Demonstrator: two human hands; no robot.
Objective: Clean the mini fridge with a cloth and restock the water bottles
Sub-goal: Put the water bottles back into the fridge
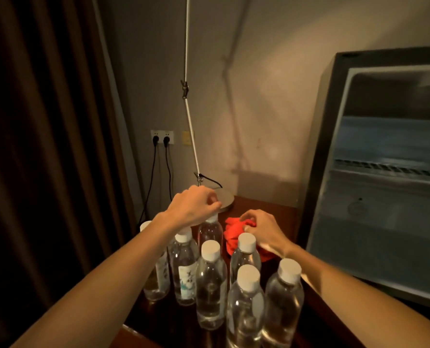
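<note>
Mini fridge (384, 172) at right, door open, wire shelf visible inside, one unit. Dark wooden table (266, 209) beside it carries everything else. Seven water bottles (210, 282) with white caps, clustered upright on table, left of fridge. One red cloth (234, 234) bunched on table behind bottles. Left hand (193, 209): fingers curled round cap of rearmost bottle (210, 231). Right hand (261, 229): fingers pinching red cloth. Two plugs (161, 140) in wall sockets.
</note>
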